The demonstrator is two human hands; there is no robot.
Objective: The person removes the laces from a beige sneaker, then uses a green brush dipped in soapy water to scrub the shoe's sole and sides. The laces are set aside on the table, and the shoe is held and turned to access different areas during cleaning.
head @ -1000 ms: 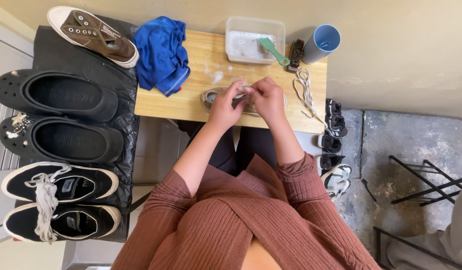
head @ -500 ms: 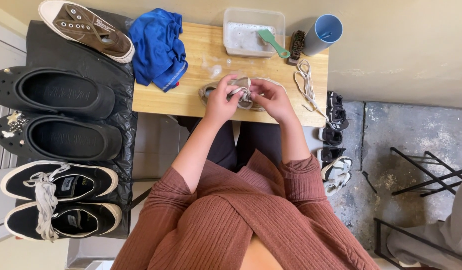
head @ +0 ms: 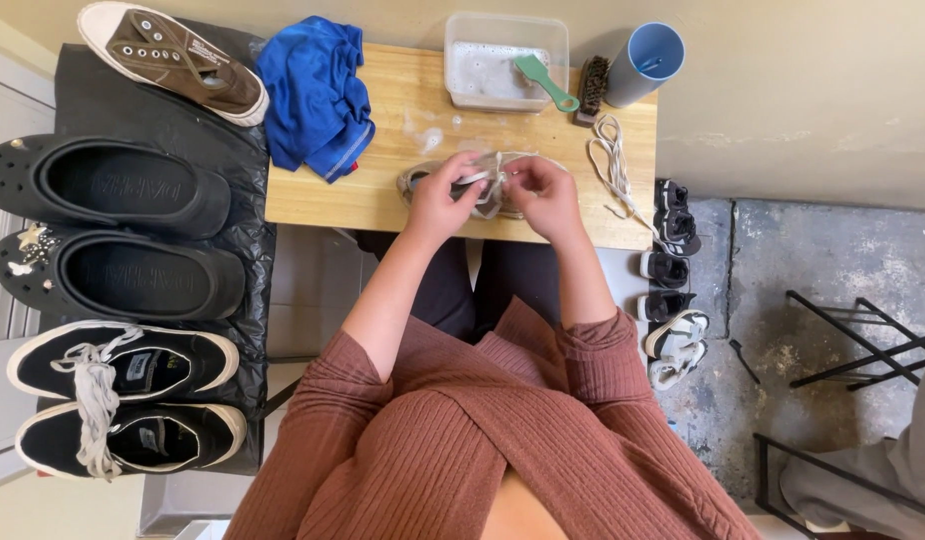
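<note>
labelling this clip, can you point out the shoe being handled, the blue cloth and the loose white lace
shoe point(head: 419, 181), head view, on its toe end left of the hands.
blue cloth point(head: 315, 92), head view, on the middle of the crumpled fabric.
loose white lace point(head: 613, 160), head view, on its coiled part on the wooden table.

"Where could you have slipped a hand through?"

"Your left hand point(head: 438, 200) had bare wooden table point(head: 323, 205) beside it, up to the blue cloth point(head: 315, 90). Behind the shoe point(head: 483, 185), the plastic tub point(head: 503, 60), brush point(head: 595, 88) and blue cup point(head: 645, 62) blocked you; the loose lace point(head: 613, 165) crowded your right hand point(head: 548, 195)."
</note>
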